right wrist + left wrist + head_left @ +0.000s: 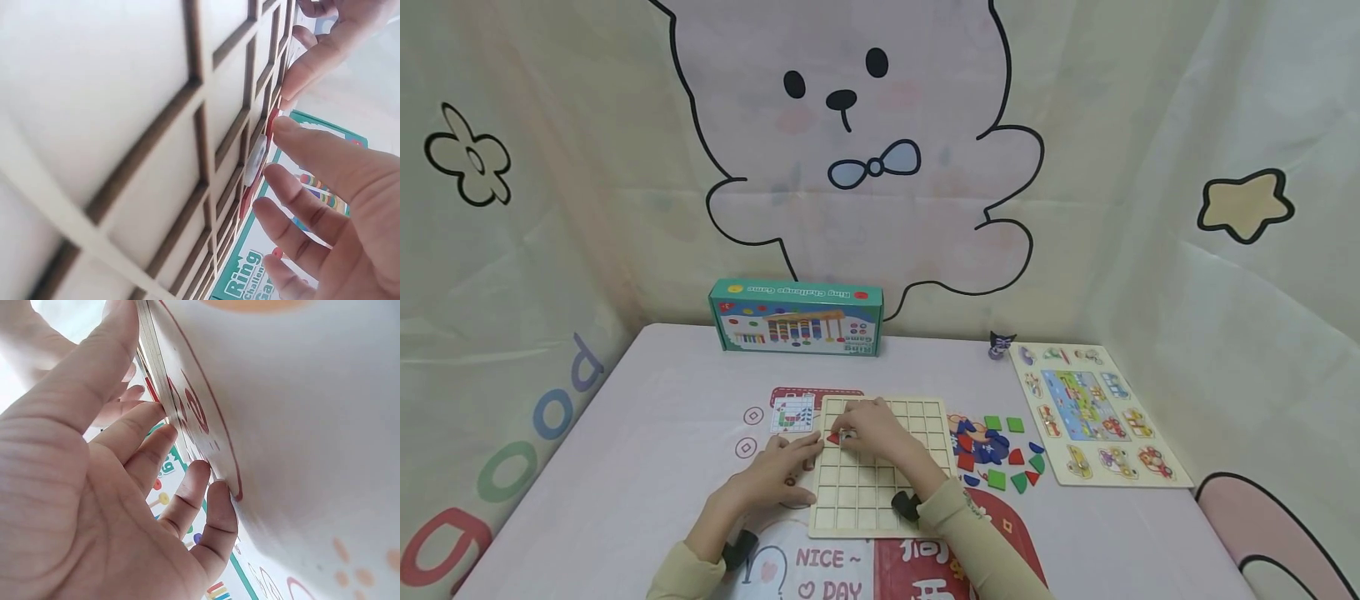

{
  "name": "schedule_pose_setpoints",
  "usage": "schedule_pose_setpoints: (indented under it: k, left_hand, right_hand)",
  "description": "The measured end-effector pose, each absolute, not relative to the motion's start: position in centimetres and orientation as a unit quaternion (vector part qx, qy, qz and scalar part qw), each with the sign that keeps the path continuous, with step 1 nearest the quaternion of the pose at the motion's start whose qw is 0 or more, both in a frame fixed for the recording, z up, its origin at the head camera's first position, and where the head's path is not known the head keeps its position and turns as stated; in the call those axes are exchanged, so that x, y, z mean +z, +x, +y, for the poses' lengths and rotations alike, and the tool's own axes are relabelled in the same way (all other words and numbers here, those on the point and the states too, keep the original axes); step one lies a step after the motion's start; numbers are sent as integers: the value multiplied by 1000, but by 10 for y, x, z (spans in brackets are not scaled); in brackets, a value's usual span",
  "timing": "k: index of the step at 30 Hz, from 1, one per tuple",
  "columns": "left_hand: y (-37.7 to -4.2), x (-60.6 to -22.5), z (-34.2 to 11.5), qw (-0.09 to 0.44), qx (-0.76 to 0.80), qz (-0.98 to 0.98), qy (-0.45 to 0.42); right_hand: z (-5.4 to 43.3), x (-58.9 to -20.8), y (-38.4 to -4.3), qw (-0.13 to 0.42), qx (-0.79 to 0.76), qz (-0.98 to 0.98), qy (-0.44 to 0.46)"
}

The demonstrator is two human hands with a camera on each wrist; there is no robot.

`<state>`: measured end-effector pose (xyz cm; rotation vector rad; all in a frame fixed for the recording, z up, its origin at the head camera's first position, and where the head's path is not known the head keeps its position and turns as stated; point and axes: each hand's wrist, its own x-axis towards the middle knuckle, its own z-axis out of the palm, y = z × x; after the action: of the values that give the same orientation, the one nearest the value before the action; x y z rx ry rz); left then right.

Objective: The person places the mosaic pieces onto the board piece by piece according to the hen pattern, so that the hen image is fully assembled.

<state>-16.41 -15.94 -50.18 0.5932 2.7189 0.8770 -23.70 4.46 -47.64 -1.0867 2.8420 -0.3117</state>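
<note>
A pale wooden grid board [880, 500] lies on the table. My left hand [778, 475] rests along the board's left edge, its fingers [150, 412] spread and touching the edge or the mat there. Over the board's upper left squares is my right hand [872, 429]. Its thumb touches a red triangular piece [833, 438] set in the grid, while the other fingers bend loosely beside a whitish round piece [255, 161]. A picture card [792, 414] with a small grid pattern lies left of the board.
Loose green, red and blue pieces [996, 479] lie right of the board on a printed mat [842, 558]. A picture puzzle board [1082, 475] sits farther right, near a small dark figurine [1001, 345]. At the back stands a green game box [797, 321].
</note>
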Motion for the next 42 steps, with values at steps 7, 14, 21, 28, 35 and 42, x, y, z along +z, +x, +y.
schedule_pose_setpoints:
  k: [7, 14, 21, 28, 35, 42]
  left_hand:
    - [-164, -502, -159, 115, 304, 924, 202]
    - [-165, -502, -160, 119, 312, 922, 197]
    - [-166, -500, -161, 121, 306, 923, 201]
    - [-166, -499, -161, 124, 316, 921, 190]
    - [-165, -501, -160, 121, 321, 919, 195]
    - [-165, -503, -160, 124, 320, 919, 193]
  right_hand:
    - [44, -477, -237, 48, -90, 933, -345]
    - [51, -476, -236, 51, -104, 935, -335]
    - [66, -473, -236, 48, -125, 937, -321]
    - [83, -467, -235, 30, -143, 939, -312]
    - [109, -468, -231, 14, -158, 942, -297]
    - [140, -472, -228, -9, -191, 941, -281]
